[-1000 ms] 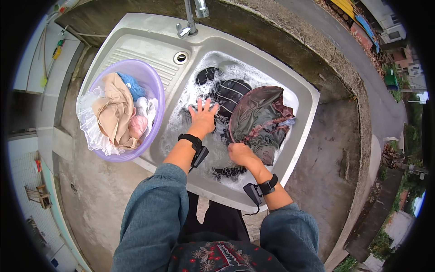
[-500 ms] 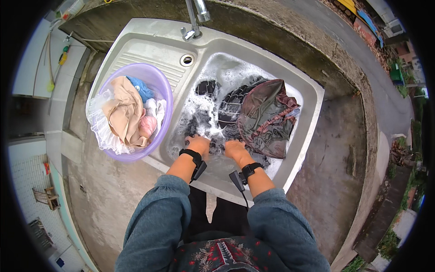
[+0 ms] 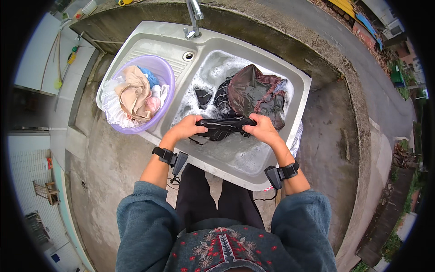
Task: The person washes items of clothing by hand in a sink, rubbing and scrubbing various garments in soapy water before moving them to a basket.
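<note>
Black striped garment: over the near half of the sink basin, drawn out sideways between two hands; whether its lowest fold touches water is unclear.
Just changed: a moment ago both hands were down in the water by the near edge; now they are raised with this piece, so the work seems to centre on one garment, not the pile.
Its look: dark, apparently wet, bunched into a thick rope with thin pale lines along it, a looser fold drooping at the left.
Left hand: closed round the garment's left end, thumb on top.
Right hand: gripping the right end, near the sink's right side.
Behind it: a brown-and-green garment, slick and crumpled, toward the far right corner; small black cloth in foam near the left wall.
Sink: grey, holding cloudy, soapy water.
Purple tub: on the left drainboard, overhanging the near edge, with beige cloth and white frills.
Faucet: at the far edge.
</note>
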Demonstrator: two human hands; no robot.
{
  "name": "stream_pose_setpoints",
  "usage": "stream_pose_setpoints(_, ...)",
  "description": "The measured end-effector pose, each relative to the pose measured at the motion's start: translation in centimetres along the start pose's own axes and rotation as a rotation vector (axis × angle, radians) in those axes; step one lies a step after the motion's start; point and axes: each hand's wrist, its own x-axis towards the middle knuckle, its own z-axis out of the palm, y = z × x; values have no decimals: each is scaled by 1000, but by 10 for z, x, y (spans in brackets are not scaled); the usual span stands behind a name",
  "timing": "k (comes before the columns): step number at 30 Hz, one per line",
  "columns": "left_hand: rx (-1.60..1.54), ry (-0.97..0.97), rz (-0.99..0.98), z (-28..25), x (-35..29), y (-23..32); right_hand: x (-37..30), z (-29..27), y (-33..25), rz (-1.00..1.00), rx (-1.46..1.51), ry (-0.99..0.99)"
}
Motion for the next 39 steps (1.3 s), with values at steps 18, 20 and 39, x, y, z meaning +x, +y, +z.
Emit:
stream_pose_setpoints(18, -380, 168, 437, 12, -71, 149, -44, -58, -57, -261, 176, 532)
stream_pose_setpoints(20, -386, 119, 375, 20, -34, 120, -25, -45, -23, -92, 74, 437)
stream_pose_setpoints(39, 149, 306, -43, 118, 1, 30, -16, 19, -34, -191, -46, 338)
